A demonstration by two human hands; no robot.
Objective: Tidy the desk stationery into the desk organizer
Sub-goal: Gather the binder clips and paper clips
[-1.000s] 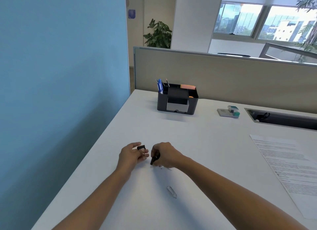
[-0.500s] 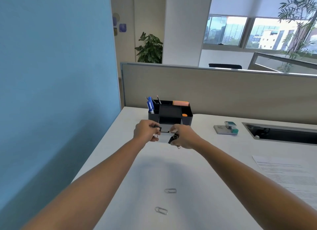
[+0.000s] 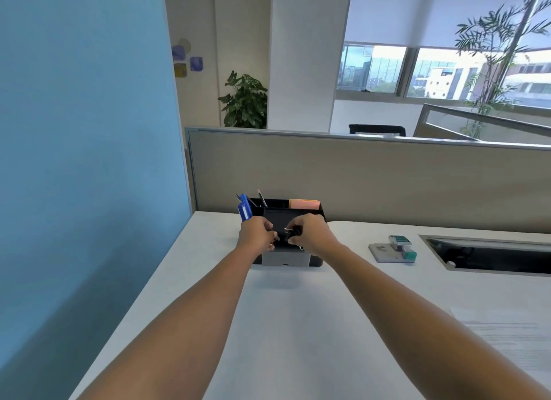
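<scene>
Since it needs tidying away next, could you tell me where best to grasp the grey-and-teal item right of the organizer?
Probably the grey-and-teal item is best taken by its raised teal block, from above, fingers on its near and far sides: the grey base lies flat on the desk, too low to pinch.

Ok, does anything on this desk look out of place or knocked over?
Nothing is spilled or damaged. The obvious stray is the grey and teal stapler, lying on the desk right of the desk organizer instead of in it. The right hand grips a black binder clip over the organizer.
</scene>
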